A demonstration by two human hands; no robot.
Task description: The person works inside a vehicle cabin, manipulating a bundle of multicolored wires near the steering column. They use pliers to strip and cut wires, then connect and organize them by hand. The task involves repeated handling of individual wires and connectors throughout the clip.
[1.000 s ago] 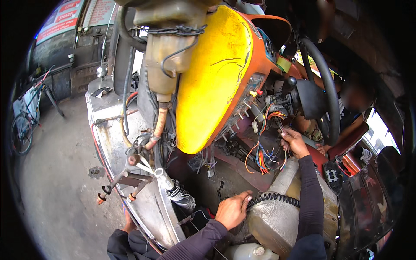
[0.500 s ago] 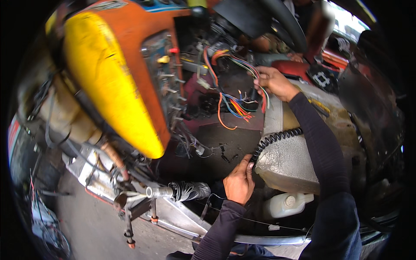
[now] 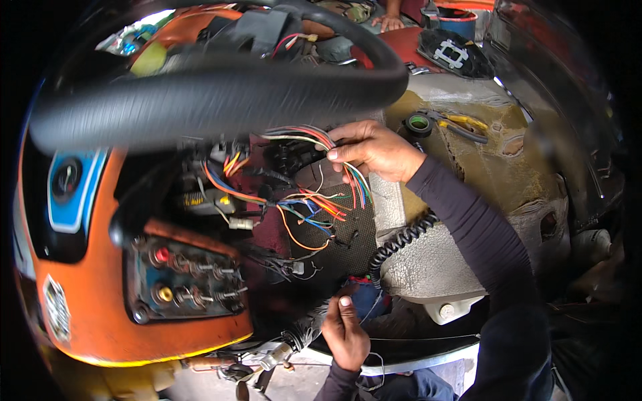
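Observation:
My right hand point(image 3: 382, 151) is closed round a bundle of coloured wires point(image 3: 314, 137) in the middle of the cab. Their loose ends hang below the fingers. Below and left of it, more loose wires point(image 3: 321, 204) with orange, red and blue strands fan out over the dark floor mat. My left hand point(image 3: 346, 337) is low in the view, thumb against curled fingers; whatever it may pinch is hidden. Just right of that hand, a black coiled cable point(image 3: 396, 247) hangs along the front edge of the torn seat point(image 3: 435, 260), apart from the fingers.
A black steering wheel point(image 3: 221, 100) spans the upper left. Under it, an orange dashboard point(image 3: 87, 301) carries a switch panel point(image 3: 187, 281). Yellow-handled pliers point(image 3: 465, 125) and a tape roll point(image 3: 419, 123) lie on the seat. A white jug point(image 3: 447, 311) stands below. Another person's hand point(image 3: 388, 24) rests beyond.
The view has swung toward the steering wheel. My left hand has come away from the coiled cable's lower end. My right hand still grips the wire bundle.

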